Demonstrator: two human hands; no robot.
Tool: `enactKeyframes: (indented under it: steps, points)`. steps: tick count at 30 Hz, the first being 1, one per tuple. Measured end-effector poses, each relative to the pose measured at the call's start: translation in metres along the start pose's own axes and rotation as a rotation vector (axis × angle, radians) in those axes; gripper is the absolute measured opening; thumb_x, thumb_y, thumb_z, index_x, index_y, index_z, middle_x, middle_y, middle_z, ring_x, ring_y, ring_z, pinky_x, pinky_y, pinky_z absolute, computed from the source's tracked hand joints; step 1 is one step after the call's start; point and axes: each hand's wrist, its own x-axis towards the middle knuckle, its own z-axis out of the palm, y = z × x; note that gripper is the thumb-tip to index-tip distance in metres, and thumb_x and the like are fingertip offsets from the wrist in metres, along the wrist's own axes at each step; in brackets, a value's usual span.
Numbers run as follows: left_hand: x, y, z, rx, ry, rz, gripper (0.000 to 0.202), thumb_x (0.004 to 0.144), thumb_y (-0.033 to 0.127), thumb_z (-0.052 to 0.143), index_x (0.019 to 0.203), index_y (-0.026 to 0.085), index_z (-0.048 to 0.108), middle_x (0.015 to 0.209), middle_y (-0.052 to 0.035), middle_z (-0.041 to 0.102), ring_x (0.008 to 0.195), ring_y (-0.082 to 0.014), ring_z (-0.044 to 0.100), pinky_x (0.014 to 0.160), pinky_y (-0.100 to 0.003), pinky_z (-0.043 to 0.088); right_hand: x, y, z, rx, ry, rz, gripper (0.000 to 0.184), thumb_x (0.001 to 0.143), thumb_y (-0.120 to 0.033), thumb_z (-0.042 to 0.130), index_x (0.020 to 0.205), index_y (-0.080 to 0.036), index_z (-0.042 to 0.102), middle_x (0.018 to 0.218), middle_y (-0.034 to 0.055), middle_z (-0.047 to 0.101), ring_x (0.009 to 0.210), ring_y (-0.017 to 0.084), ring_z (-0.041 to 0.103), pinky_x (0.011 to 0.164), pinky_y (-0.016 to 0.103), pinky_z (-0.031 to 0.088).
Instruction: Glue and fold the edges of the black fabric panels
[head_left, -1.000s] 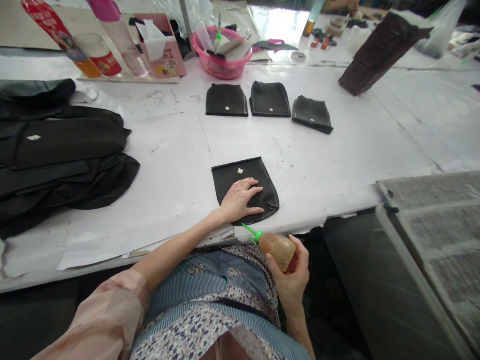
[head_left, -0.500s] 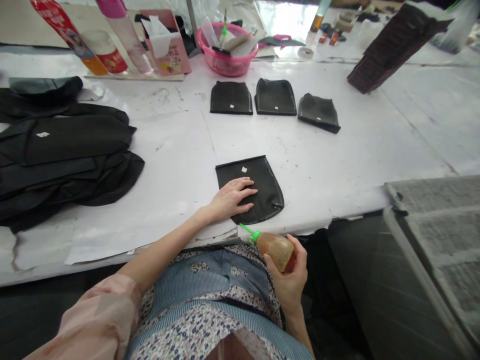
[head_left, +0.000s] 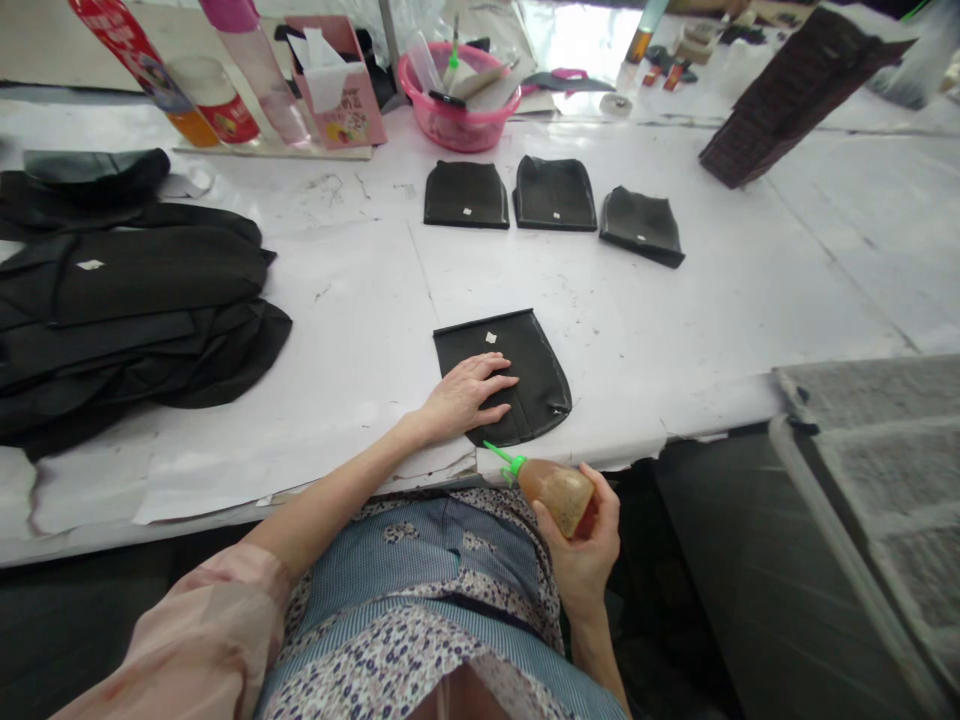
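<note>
At the table's (head_left: 675, 330) near edge, your left hand (head_left: 465, 395) lies flat, fingers open, on the black leather piece (head_left: 525, 365). Your right hand (head_left: 581, 545) grips the glue bottle (head_left: 556, 492) just below that edge, its green nozzle (head_left: 504, 458) pointing at the piece.

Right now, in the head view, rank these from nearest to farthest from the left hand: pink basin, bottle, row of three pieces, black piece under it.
1. Black piece: under the left hand, touching.
2. Bottle: just to the right, held in the right hand.
3. Row of three pieces: farther ahead, in the middle.
4. Pink basin: farthest, behind the row.
</note>
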Motion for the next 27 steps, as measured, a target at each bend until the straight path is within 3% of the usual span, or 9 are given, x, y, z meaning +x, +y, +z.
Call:
enactKeyframes:
  steps: [27]
  points:
    - [0.0004,0.0024,-0.0021,-0.032,-0.003,-0.021,0.038,0.092,0.035,0.06,0.128,0.021,0.062,0.143,-0.011,0.052,0.139,-0.0272,0.041,0.116,-0.048,0.036,-0.0027,0.0049,-0.0018,0.003,-0.018,0.006,0.067,0.071,-0.039,0.083,0.129,-0.02,0.054,0.124,0.0129,0.06,0.108,0.029,0.063,0.091,0.045,0.055]
